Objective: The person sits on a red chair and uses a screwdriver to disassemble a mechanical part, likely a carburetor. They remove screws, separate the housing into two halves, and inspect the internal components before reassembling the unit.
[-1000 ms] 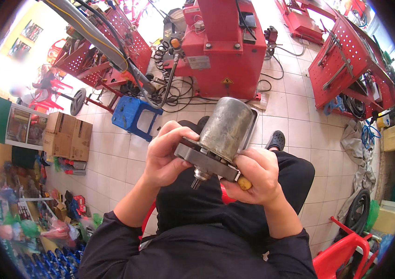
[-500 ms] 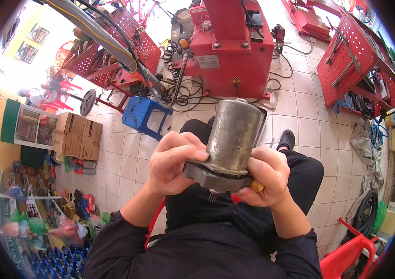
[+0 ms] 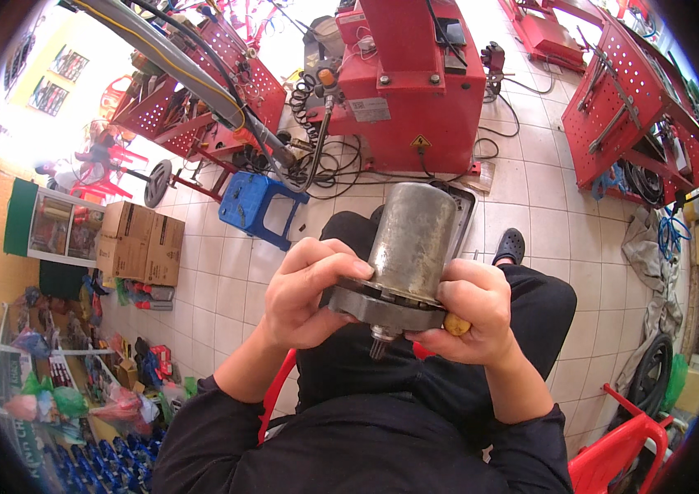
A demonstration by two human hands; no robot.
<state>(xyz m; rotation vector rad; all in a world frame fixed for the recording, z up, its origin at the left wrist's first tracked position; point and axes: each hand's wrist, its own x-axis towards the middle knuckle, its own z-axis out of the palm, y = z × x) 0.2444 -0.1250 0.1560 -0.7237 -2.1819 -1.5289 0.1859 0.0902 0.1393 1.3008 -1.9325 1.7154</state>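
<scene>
Over my lap I hold a starter motor (image 3: 413, 235), a worn metal cylinder with a dark end cover (image 3: 382, 311) below it. From that cover a short toothed shaft (image 3: 379, 346) points down toward me. My left hand (image 3: 310, 288) is closed on the motor's left side, thumb at the seam between cylinder and cover. On the opposite side my right hand (image 3: 474, 309) grips the cover and the cylinder's lower edge. A yellow rounded end (image 3: 456, 324) sticks out of the right hand's fingers; the rest of that item is hidden.
Behind the motor lies a dark-rimmed tray (image 3: 466, 216), partly covered. A blue plastic stool (image 3: 252, 206) and a large red machine (image 3: 407, 123) stand ahead, with hoses and cables on the floor. Cardboard boxes (image 3: 139, 243) are at left, a red tool cart (image 3: 629, 115) at right.
The motor has tilted in my hands, so more of the toothed shaft shows and the nub on its far end is hidden. Both hands keep their grip.
</scene>
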